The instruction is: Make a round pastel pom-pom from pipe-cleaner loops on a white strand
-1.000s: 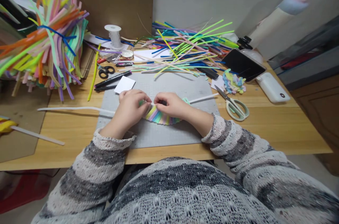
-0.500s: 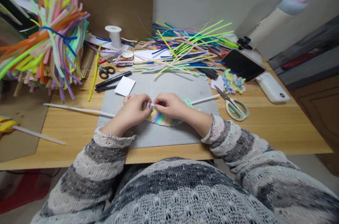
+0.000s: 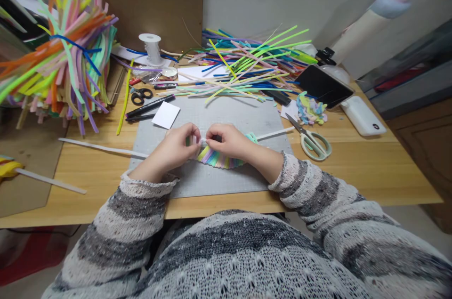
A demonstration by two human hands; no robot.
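Above the grey cutting mat (image 3: 205, 183), both hands are closed on a curved row of pastel pipe cleaners (image 3: 222, 160) in yellow, purple, pink, blue and mint. My left hand (image 3: 176, 147) pinches the left part of the row, thumb against fingers. A small gap separates it from my right hand (image 3: 229, 141), whose thumb and fingertips grip the upper edge of the row. A long white strip (image 3: 102, 147) sticks out to the left of the hands, and a white length (image 3: 275, 133) sticks out to the right. Between the fingertips, the fine detail is too small to tell.
Loose pipe cleaners (image 3: 247, 61) are heaped at the back; a big bundle (image 3: 76, 59) stands at left. Green-handled scissors (image 3: 314, 145) lie right of the mat. Markers (image 3: 150, 107), black-handled scissors (image 3: 141, 95), a white card (image 3: 165, 115), a spool (image 3: 152, 49) and a phone (image 3: 325, 86) surround it.
My left hand has shifted slightly left, so the gap between the two hands is a little wider. My right hand stays nearly in place, with both hands still pinching the row.
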